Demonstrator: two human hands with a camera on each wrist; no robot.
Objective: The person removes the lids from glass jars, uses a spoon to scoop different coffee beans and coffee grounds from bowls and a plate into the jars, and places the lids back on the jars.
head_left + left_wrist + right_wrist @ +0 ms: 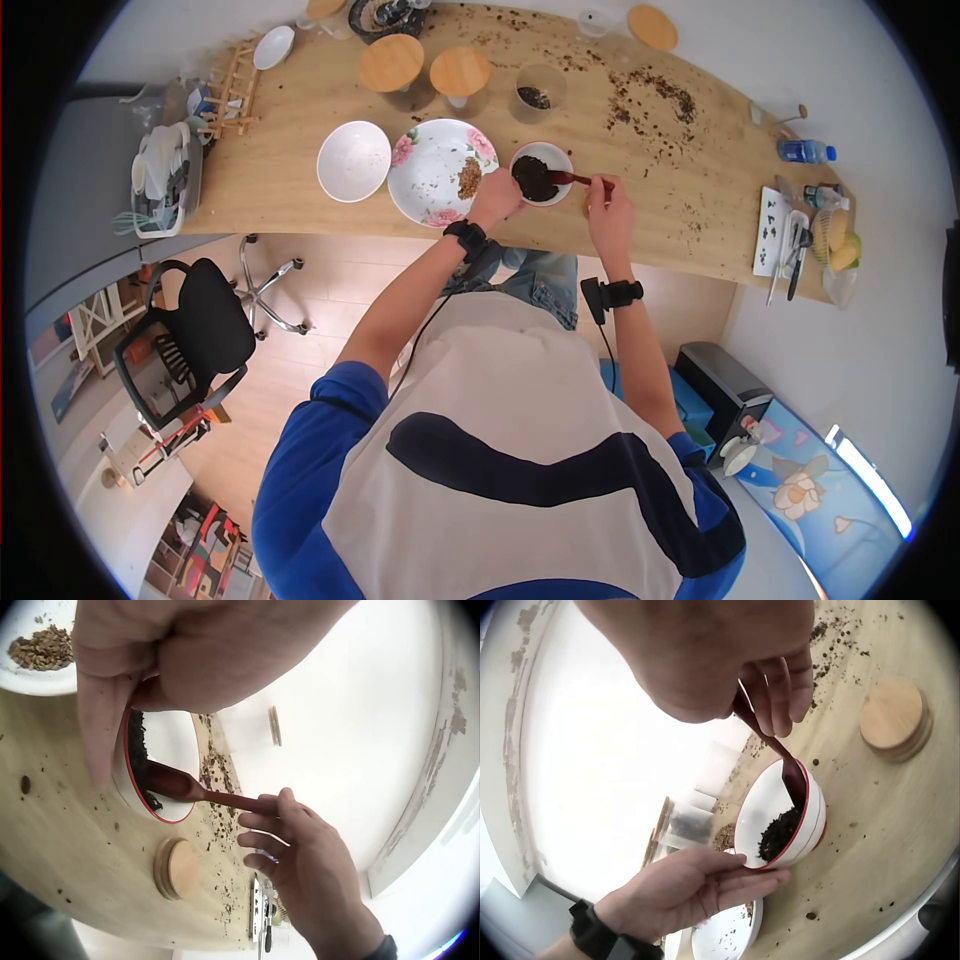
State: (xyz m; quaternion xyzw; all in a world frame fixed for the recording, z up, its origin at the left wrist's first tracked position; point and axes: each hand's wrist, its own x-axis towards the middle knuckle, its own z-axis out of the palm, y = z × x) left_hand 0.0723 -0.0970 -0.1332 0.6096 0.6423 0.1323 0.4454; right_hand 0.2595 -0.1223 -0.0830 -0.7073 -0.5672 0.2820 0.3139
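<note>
A white bowl with a red rim [815, 817] holds a heap of dark, dry tea-like bits [778, 834]. In the right wrist view my left hand [682, 889] grips the bowl's side, thumb at the rim and fingers along the outside. My right hand [611, 212] holds a dark red-brown scoop [234, 799] by its handle, between thumb and fingers. The scoop's head lies inside the bowl, against the dark bits. Left of the bowl, the floral plate [415, 190] carries a small pile of tan grains [469, 179].
A second white bowl [354, 162] stands left of the plate. Behind are wooden-lidded jars [391, 63] and a clear cup [541, 92] of dark bits. A round wooden lid [891, 716] lies near the bowl. Spilled crumbs [655, 105] cover the table's right back; utensils on a white tray [771, 232] lie far right.
</note>
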